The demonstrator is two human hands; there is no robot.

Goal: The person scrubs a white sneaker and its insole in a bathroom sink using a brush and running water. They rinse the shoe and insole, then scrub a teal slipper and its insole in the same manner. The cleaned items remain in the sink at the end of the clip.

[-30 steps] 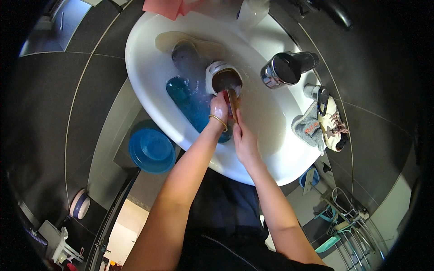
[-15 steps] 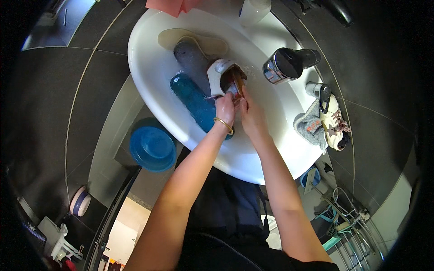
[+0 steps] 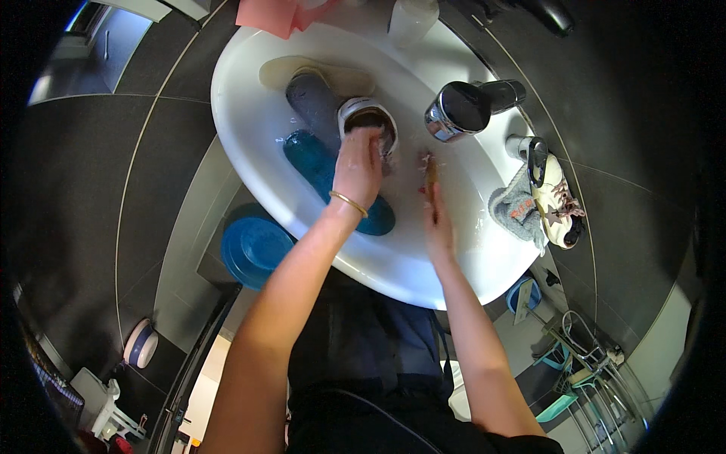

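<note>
A white shoe (image 3: 368, 108) with a dark inside sits in water in the white washbasin (image 3: 234, 151). My left hand (image 3: 358, 168), with a gold bangle at its wrist, is at the shoe's opening, gripping its near rim; the fingertips are hidden inside. Just right of the shoe, my right hand (image 3: 439, 223) holds a narrow brown brush (image 3: 431, 172) upright, apart from the shoe. Left of the shoe lie a blue-green insole (image 3: 308, 157), a grey insole (image 3: 311, 98) and a beige insole (image 3: 276, 73), partly overlapping.
A chrome tap (image 3: 457, 113) with a black top stands at the right rim. Beyond it are a grey cloth (image 3: 514, 208) and another white shoe (image 3: 558, 200) with laces. Pink material (image 3: 276, 17) and a white bottle (image 3: 413, 21) are at the far rim. A blue tub (image 3: 255, 246) stands below left.
My right hand has drawn the brush out of the shoe, to the right and nearer. My left hand has shifted left, and the shoe has turned so its opening faces me.
</note>
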